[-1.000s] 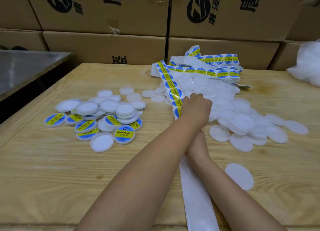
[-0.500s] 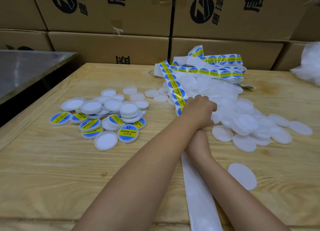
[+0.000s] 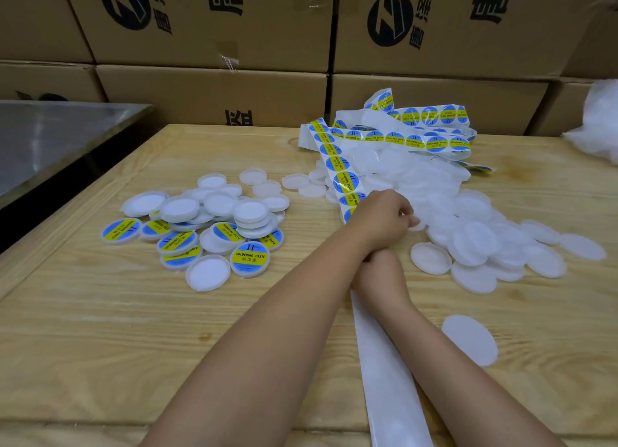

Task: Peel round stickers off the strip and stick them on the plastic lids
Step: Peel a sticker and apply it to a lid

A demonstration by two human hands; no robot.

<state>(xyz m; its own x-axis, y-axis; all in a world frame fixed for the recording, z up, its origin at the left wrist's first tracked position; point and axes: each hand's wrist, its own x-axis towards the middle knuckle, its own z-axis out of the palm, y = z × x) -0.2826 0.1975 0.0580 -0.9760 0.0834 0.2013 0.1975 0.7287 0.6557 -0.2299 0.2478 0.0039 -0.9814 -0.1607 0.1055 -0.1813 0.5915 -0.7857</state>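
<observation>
Left hand [image 3: 381,219] curled at edge of plain lids [image 3: 475,242], beside sticker strip [image 3: 346,182]; actual grip unclear. Right hand [image 3: 379,274] mostly hidden under left wrist, grip unclear.

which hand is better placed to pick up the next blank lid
Left, probably: the left hand is at the edge of the pile of blank lids, fingers curled. The right hand lies under the left wrist on the strip, mostly hidden.
</observation>
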